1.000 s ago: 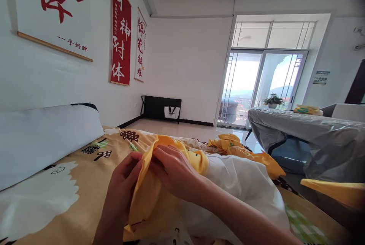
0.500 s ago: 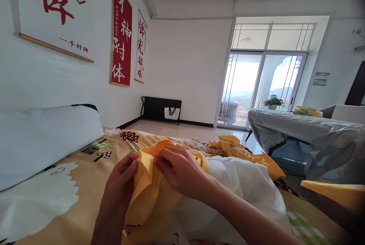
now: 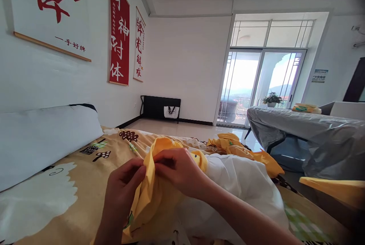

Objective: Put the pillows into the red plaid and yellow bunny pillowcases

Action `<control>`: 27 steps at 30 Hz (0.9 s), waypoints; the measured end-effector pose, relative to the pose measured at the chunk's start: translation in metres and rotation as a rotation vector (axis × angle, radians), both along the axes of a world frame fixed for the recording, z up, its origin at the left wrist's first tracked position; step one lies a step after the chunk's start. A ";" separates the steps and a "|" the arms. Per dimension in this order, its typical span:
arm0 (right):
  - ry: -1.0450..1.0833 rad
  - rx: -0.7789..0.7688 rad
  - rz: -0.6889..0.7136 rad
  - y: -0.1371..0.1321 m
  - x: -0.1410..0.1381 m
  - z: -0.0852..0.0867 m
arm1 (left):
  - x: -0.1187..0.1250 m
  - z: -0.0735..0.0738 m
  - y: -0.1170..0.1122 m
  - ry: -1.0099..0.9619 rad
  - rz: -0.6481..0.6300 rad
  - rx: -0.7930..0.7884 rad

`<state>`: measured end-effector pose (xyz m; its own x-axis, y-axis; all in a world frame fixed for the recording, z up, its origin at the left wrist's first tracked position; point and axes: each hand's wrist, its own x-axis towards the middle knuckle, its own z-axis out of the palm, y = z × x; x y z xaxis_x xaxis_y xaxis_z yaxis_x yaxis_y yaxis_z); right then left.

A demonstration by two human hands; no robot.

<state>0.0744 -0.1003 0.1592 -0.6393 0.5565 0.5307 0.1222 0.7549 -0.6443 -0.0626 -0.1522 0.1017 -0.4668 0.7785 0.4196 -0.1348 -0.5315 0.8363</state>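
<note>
My left hand (image 3: 122,186) pinches the edge of a yellow pillowcase (image 3: 148,199) between thumb and fingers. On the other side of that fold, my right hand (image 3: 181,171) grips the same edge, its fingertips close to the left ones. The gathered cloth forms a raised, open rim between the two hands. Under my right forearm lies a plump white pillow (image 3: 245,184), with some yellow cloth near its far side. How far the pillow reaches into the pillowcase is hidden.
Both rest on a tan patterned bedspread (image 3: 91,191). A white bolster-like cushion (image 3: 42,142) lies at left. Crumpled yellow cloth (image 3: 230,144) sits beyond the pillow. At right stands a plastic-covered table (image 3: 308,123) with a potted plant (image 3: 272,99).
My left hand has moved right, nearer to my right hand, and the pillowcase edge has been drawn up into a narrower fold. The view has shifted slightly.
</note>
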 end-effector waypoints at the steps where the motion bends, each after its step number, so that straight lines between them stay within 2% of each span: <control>1: 0.012 -0.025 0.008 0.000 0.000 -0.001 | 0.002 0.000 -0.001 0.008 0.034 -0.004; 5: 0.002 0.038 0.001 0.001 -0.002 -0.003 | 0.010 0.003 -0.004 0.080 0.171 0.003; 7: -0.014 0.087 -0.002 0.001 -0.002 -0.003 | 0.011 0.004 -0.004 0.120 0.193 0.040; 12: -0.013 0.105 0.021 0.001 0.002 -0.004 | 0.000 0.005 -0.001 0.143 0.293 0.093; 17: 0.015 0.087 0.015 0.002 0.000 -0.008 | -0.008 -0.005 0.009 0.222 0.371 0.077; 20: 0.045 0.092 0.010 0.003 -0.002 -0.010 | -0.005 -0.013 0.011 0.195 0.443 0.051; 23: 0.064 0.126 -0.016 0.004 -0.003 -0.011 | -0.001 -0.015 0.007 0.131 0.408 -0.005; 27: 0.070 0.177 -0.081 0.004 -0.004 -0.010 | 0.003 -0.006 0.000 0.113 0.264 0.010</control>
